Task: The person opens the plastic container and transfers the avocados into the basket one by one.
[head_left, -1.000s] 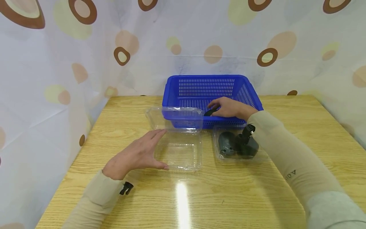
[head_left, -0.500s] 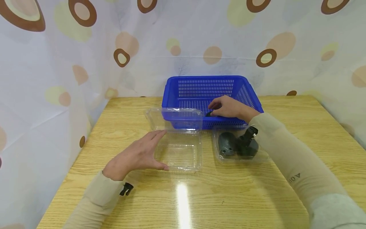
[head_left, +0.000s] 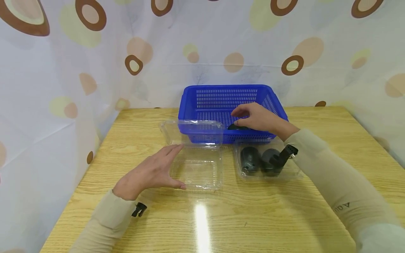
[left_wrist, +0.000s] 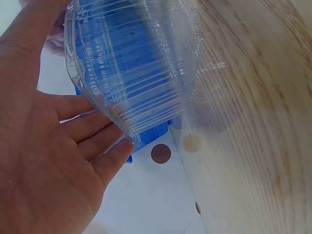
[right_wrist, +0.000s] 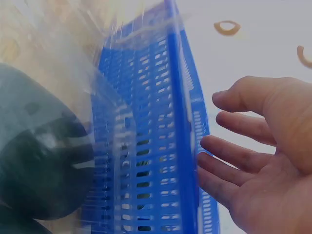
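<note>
My left hand is spread, thumb apart from the fingers, at the left side of a lidded clear plastic clamshell box. The box's lid stands raised, and nothing shows inside. In the left wrist view the fingertips touch the box's edge. My right hand hovers over the front rim of a blue perforated basket, fingers loosely bent. Below its fingertips lies a dark green rounded object, partly hidden by the rim. The right wrist view shows the palm bare, beside the basket's wall.
In front of the basket, on the right, a second clear clamshell box holds two dark green rounded objects, avocado-like in shape. My right wrist strap overlaps this box. A patterned white cloth hangs behind the wooden table.
My right hand has shifted slightly right and up, its fingertips parting from the dark green object, more of which now shows in the basket. The left hand stays put.
</note>
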Available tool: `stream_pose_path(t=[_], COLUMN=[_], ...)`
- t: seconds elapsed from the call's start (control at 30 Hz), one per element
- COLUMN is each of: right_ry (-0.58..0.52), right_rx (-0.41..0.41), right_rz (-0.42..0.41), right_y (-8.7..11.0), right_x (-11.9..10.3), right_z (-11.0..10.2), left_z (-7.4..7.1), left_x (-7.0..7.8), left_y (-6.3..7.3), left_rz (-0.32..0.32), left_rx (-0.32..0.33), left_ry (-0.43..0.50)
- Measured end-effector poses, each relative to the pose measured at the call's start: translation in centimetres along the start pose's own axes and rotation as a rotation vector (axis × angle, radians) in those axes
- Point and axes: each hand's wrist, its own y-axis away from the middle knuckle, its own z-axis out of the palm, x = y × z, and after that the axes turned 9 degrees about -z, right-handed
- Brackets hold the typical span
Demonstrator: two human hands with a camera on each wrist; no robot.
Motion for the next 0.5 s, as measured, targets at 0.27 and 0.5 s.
stream_pose_path(t=[0.27,0.5], right_ry=[-0.002,0.021], right_rx=[0.002,0.033], right_rz=[-0.059,-0.086], right_y=[1.6,3.9], right_x=[-1.7,-2.9], right_z=[0.2,0.5], left_z=[-0.1,0.0], left_x=[-0.3,-0.4], left_y=[-0.1,-0.1], left_rz=[-0.010,-0.008], left_rx=[-0.003,0.001], left_ry=[0.000,0.005])
